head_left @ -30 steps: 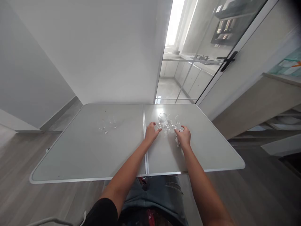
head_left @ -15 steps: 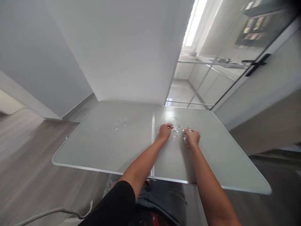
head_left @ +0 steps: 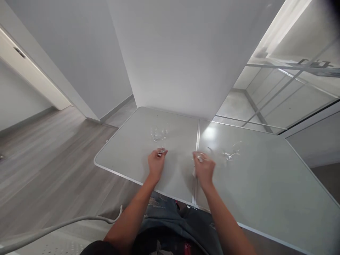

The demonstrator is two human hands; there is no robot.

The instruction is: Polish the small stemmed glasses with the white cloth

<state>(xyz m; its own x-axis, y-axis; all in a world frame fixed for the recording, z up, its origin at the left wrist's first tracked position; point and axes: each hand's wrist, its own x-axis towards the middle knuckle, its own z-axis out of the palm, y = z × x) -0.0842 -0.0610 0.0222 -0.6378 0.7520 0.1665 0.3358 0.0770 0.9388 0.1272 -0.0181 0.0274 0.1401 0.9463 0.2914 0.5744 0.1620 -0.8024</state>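
My left hand (head_left: 156, 163) rests on the grey folding table (head_left: 255, 191), its fingertips pinched on a small clear glass piece (head_left: 161, 151). Just beyond it stand several small clear glasses (head_left: 158, 134). My right hand (head_left: 204, 167) is closed around a white cloth (head_left: 194, 172), with a bit of glass showing at its fingertips near the table's centre seam. To the right of that hand, clear stemmed glasses (head_left: 232, 153) sit on the tabletop, apart from both hands.
A white wall (head_left: 186, 53) rises right behind the table. A glass sliding door (head_left: 287, 92) stands at the back right. Wooden floor (head_left: 47, 156) lies to the left, and a grey cable (head_left: 53, 226) trails at the lower left.
The view swung left. My left hand moved from the stemmed glasses over to the table's left half, carrying a small glass piece. My right hand shifted left to the centre seam.
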